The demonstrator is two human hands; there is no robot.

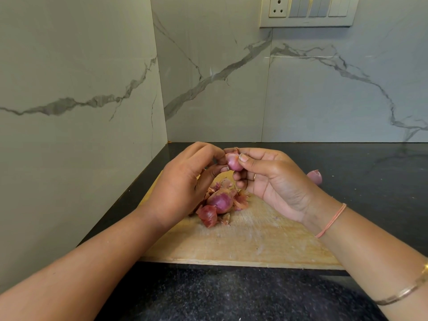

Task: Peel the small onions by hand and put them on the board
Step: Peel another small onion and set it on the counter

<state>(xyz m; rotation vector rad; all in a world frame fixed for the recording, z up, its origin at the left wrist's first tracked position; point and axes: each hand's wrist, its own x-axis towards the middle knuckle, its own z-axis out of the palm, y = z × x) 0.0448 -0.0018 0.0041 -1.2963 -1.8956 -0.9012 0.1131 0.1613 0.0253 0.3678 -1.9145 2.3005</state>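
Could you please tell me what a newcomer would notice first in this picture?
Both hands meet above the wooden board: the right hand pinches a small onion while the left hand picks at its skin. Beneath them a second onion lies among loose skins on the board, against a dark counter.

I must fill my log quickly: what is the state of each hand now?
Left hand: closed, pinching the small onion at its left side.
Right hand: closed, holding the same onion between thumb and fingers.
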